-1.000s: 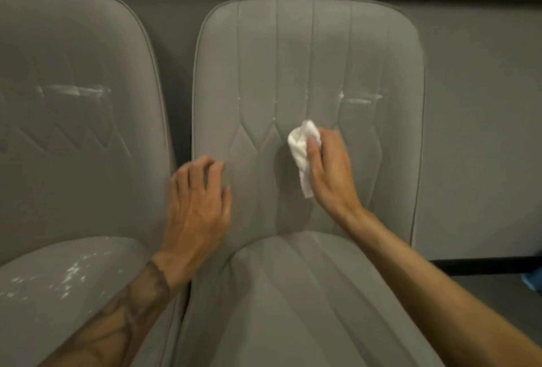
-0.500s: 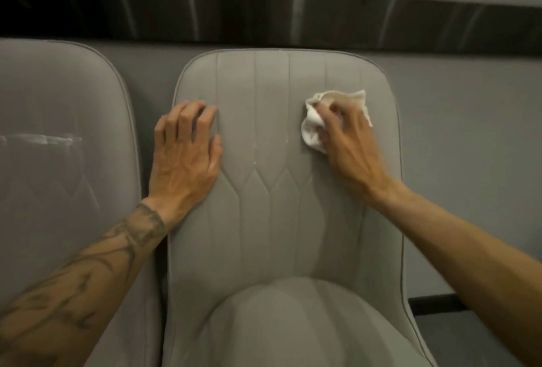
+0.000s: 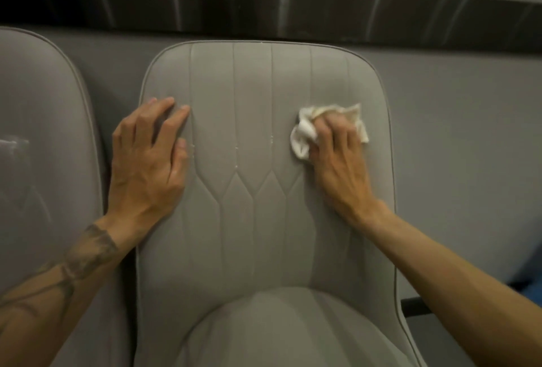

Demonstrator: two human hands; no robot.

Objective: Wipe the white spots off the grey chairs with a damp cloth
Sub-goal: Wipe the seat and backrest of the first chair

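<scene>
- Under the right hand (image 3: 337, 158), a crumpled white cloth (image 3: 305, 138) is pinned against the upper right part of the grey chair (image 3: 255, 234), on its upright back.
- That hand's fingers (image 3: 331, 129) curl down over the cloth and grasp it; bunched folds spill out to the left of the knuckles and past the fingertips, above and to the right.
- From this grip the right wrist and bare forearm run down and to the right, reaching in from the lower right corner.
- Left of the gripped cloth, small white specks (image 3: 271, 139) sit along the vertical seams, at about the height of the grip.
- Further left, at a like height, the left hand (image 3: 149, 167) lies flat on the chair's left edge, palm down, holding nothing.
- Its fingers (image 3: 173, 120) are spread and nearly straight, pointing up and to the right.
- A tattoo (image 3: 85, 255) marks the left forearm, which comes in from the lower left.
- Below both hands, the seat cushion (image 3: 278, 334) bulges toward the camera.
- Beyond the left hand stands a second grey chair (image 3: 44, 190), with a white smear (image 3: 14, 143) on its back.
- Above the grip, a dark metal strip (image 3: 264, 0) runs along the wall (image 3: 454, 132).
</scene>
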